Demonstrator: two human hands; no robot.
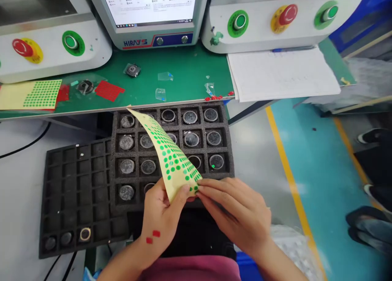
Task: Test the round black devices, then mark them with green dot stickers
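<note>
My left hand [167, 211] grips a pale yellow sheet of round green stickers [167, 148] by its lower edge, thumb on top. Two small red squares stick to the back of this hand. At the sheet's lower right corner, the fingertips of my right hand [235, 211] are pinched together against a green dot; whether one has lifted off is hidden. Under the sheet lies a dark foam tray [230, 150] with round watch-like discs in its compartments. One disc [216, 161] at the right bears a green dot. The sheet covers part of several other discs.
A second black tray [69, 183] sits lower left, holding a few round pieces. On the green bench [186, 64] are red sticker pieces [109, 90], another green-dot sheet [43, 94], clear film scraps, papers [281, 74] with a pen, and a monitor [153, 11]. Feet show at far right.
</note>
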